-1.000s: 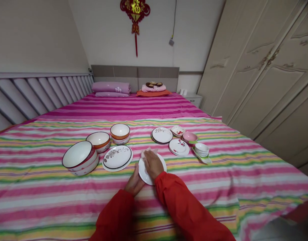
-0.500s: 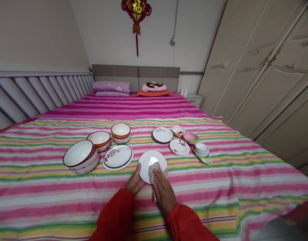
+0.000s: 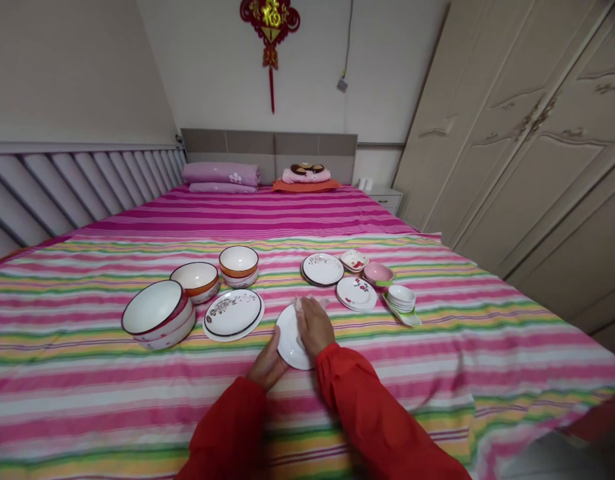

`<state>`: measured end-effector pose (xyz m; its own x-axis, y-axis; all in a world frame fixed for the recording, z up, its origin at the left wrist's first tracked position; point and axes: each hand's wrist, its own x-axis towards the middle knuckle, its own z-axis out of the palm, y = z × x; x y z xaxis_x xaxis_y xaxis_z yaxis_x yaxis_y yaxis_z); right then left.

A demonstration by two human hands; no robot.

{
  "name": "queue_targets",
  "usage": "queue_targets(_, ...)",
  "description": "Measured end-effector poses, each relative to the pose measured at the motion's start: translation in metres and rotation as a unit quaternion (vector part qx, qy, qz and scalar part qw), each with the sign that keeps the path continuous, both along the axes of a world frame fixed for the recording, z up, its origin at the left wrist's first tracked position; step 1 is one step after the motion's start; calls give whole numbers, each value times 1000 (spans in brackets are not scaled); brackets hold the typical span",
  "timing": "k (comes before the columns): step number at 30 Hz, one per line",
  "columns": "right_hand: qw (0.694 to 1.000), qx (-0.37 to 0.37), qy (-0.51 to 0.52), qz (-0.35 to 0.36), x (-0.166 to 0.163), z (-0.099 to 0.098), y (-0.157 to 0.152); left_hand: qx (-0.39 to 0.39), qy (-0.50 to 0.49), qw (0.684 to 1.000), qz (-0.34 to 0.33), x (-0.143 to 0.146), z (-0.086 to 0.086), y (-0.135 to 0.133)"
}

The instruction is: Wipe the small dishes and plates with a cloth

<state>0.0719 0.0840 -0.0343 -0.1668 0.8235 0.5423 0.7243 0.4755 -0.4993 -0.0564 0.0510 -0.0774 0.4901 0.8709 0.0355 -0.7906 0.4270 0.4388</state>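
A plain white plate [image 3: 290,340] is gripped at its lower left rim by my left hand [image 3: 268,362]. My right hand [image 3: 316,327] presses a white tissue [image 3: 298,305] against the plate's upper right part, covering much of that side. Most of the tissue is hidden under the fingers. Left of the plate lie stacked oval plates [image 3: 235,312] with a dark rim and floral print. To the right sits a stack of small plates [image 3: 356,293] with red flowers.
Large bowls [image 3: 160,313], orange-banded bowls [image 3: 195,280] and another bowl stack [image 3: 239,263] stand at left. Dark-rimmed plates [image 3: 323,269], a patterned dish [image 3: 355,260], a pink bowl [image 3: 378,272] and small white bowls [image 3: 401,297] are at right. All rest on a striped bedsheet [image 3: 162,413].
My right hand has slid with the tissue from the plate's lower right up to its upper right edge. The left hand keeps its hold on the rim.
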Motion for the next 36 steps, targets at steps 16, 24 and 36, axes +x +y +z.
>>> queue_targets(16, 991, 93, -80, 45, 1, -50, -75, -8, -4, 999, -36, -4, 5, -2)
queue_targets(24, 993, 43, -94, 57, -12, -24, -54, -20, 5, 1000, -4, -2, 6, -1)
queue_targets(36, 994, 92, -54, -28, -1, -56, -83, -13, 6, 999, -48, -1, 14, -5)
